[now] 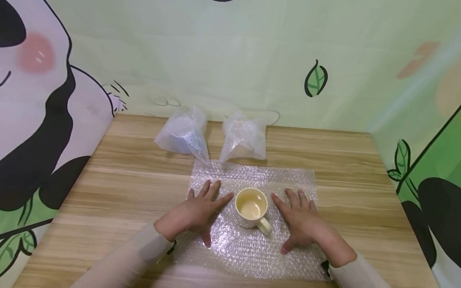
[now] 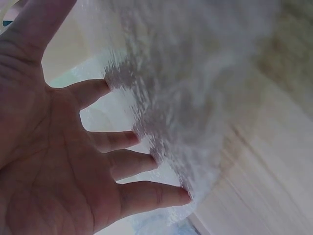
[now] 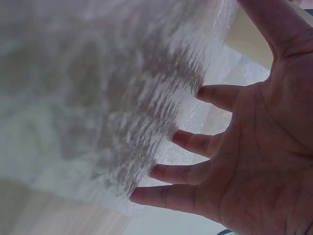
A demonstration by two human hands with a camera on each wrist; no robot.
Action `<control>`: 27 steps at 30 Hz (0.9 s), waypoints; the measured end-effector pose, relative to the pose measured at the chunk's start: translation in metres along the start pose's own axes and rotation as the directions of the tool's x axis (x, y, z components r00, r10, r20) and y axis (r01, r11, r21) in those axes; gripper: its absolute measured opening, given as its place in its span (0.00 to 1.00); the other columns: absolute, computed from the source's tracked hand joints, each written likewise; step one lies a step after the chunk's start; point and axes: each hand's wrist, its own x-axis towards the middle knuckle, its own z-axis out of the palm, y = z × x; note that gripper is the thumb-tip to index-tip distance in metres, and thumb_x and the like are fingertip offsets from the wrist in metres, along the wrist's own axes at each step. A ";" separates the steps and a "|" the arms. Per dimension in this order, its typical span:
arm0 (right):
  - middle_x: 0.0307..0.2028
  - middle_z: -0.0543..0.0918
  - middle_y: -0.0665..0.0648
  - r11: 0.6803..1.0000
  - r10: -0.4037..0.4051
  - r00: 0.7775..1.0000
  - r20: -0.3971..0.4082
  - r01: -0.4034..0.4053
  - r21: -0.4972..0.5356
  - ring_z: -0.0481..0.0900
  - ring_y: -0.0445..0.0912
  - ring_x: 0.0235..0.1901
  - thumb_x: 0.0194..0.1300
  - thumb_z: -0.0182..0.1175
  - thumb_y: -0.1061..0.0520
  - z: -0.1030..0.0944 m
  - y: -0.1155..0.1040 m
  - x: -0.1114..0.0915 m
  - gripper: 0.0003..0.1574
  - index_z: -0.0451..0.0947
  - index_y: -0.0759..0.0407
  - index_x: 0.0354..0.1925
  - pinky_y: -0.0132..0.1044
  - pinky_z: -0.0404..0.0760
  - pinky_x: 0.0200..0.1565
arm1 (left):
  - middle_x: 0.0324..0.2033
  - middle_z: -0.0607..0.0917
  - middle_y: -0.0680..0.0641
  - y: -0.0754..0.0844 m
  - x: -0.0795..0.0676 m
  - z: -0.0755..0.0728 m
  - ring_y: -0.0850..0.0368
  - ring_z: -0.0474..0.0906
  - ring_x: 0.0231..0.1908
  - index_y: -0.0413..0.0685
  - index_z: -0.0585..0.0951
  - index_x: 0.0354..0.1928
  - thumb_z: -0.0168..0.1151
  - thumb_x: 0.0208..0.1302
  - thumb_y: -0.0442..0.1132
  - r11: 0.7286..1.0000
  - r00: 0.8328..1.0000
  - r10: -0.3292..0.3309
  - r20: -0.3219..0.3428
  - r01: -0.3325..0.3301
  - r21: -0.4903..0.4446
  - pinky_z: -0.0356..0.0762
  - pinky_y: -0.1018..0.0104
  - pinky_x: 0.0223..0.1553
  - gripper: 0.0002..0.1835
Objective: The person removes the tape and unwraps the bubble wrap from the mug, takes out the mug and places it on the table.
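A pale yellow mug (image 1: 251,208) stands upright on a sheet of bubble wrap (image 1: 252,256), its handle turned toward the lower right. My left hand (image 1: 201,210) is spread on the left part of the sheet, index finger pointing at the mug. On the right part, my right hand (image 1: 300,220) lies with fingers apart. Both wrist views show fingertips touching the bubble wrap (image 2: 161,98), with the palms raised above it. Neither hand touches the mug. The mug looks empty inside.
Two bubble-wrapped bundles stand behind the sheet: a left one (image 1: 183,134) with something bluish inside, and a right one (image 1: 244,138) with pale contents. They rest on a wooden table (image 1: 129,180). A printed cloth wall (image 1: 230,64) rises behind the table.
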 end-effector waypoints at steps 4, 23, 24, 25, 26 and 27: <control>0.80 0.45 0.73 1.000 -0.013 1.000 -0.009 0.013 0.009 0.42 0.80 0.76 0.26 0.88 0.36 0.000 0.001 0.000 0.93 0.48 0.49 0.83 0.83 0.50 0.68 | 0.82 0.32 0.37 -0.002 0.000 -0.001 0.30 0.29 0.80 0.70 0.45 0.83 0.90 0.22 0.53 1.000 1.000 0.004 -0.001 -0.004 -0.006 0.40 0.19 0.71 0.83; 0.82 0.43 0.69 0.982 -0.089 0.992 -0.087 0.102 0.159 0.44 0.73 0.79 0.33 0.85 0.35 -0.003 0.027 -0.015 0.88 0.47 0.49 0.84 0.76 0.54 0.72 | 0.81 0.46 0.30 -0.026 -0.010 -0.013 0.23 0.48 0.77 0.56 0.49 0.84 0.85 0.28 0.68 0.985 0.981 0.172 -0.093 -0.169 0.039 0.58 0.24 0.70 0.80; 0.82 0.43 0.69 0.978 -0.096 0.990 -0.102 0.113 0.174 0.45 0.72 0.79 0.35 0.85 0.36 -0.005 0.028 -0.017 0.86 0.47 0.49 0.84 0.76 0.56 0.71 | 0.81 0.48 0.30 -0.026 -0.012 -0.016 0.24 0.51 0.77 0.55 0.50 0.84 0.85 0.30 0.67 0.983 0.977 0.183 -0.108 -0.181 0.026 0.59 0.27 0.72 0.78; 0.82 0.44 0.69 0.974 -0.108 0.987 -0.119 0.129 0.184 0.47 0.71 0.79 0.38 0.85 0.37 -0.007 0.029 -0.019 0.85 0.47 0.50 0.84 0.76 0.58 0.70 | 0.81 0.50 0.31 -0.026 -0.013 -0.019 0.25 0.52 0.77 0.54 0.50 0.84 0.85 0.32 0.66 0.981 0.973 0.196 -0.123 -0.196 0.011 0.60 0.29 0.73 0.77; 0.82 0.46 0.69 0.970 -0.119 0.984 -0.134 0.144 0.193 0.48 0.71 0.79 0.40 0.84 0.37 -0.010 0.029 -0.021 0.84 0.47 0.51 0.83 0.76 0.60 0.70 | 0.81 0.51 0.31 -0.024 -0.014 -0.022 0.27 0.54 0.77 0.54 0.50 0.84 0.85 0.35 0.65 0.977 0.968 0.208 -0.139 -0.211 -0.008 0.61 0.30 0.73 0.75; 0.81 0.47 0.69 0.966 -0.130 0.980 -0.150 0.159 0.204 0.50 0.71 0.78 0.41 0.83 0.36 -0.012 0.028 -0.022 0.82 0.47 0.52 0.83 0.75 0.61 0.70 | 0.80 0.53 0.31 -0.022 -0.014 -0.026 0.28 0.56 0.77 0.53 0.50 0.84 0.84 0.37 0.65 0.972 0.961 0.228 -0.155 -0.234 -0.020 0.61 0.33 0.74 0.74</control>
